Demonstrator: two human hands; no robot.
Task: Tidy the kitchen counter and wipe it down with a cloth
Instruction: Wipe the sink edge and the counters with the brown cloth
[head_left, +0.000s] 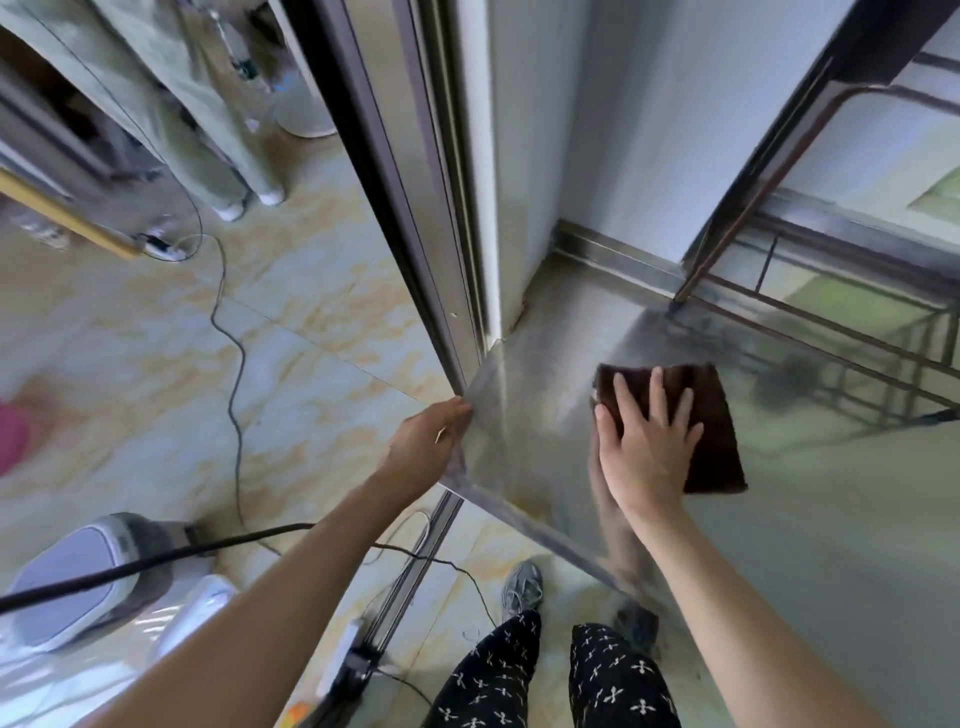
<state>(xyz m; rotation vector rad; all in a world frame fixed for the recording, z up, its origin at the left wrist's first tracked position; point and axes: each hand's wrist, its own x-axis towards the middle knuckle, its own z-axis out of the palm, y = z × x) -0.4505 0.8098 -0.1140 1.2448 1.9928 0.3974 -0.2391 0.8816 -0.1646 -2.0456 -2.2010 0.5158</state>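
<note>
A dark brown cloth (696, 415) is pressed flat on the steel desk (810, 519) by the right hand (644, 447), fingers straight and spread. Its long axis runs away from the person. The desk's left corner edge is held by the left hand (426, 447), fingers hidden behind it.

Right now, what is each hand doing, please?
Left hand: fingers on the left edge of the counter; whether they curl round it cannot be told.
Right hand: open, pressing flat on the brown cloth.

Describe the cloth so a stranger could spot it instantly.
Find the shiny steel counter that fills the right side. Near its left corner, the right hand presses flat on a cloth. It is a dark brown square, the only fabric on the bare metal.
</note>
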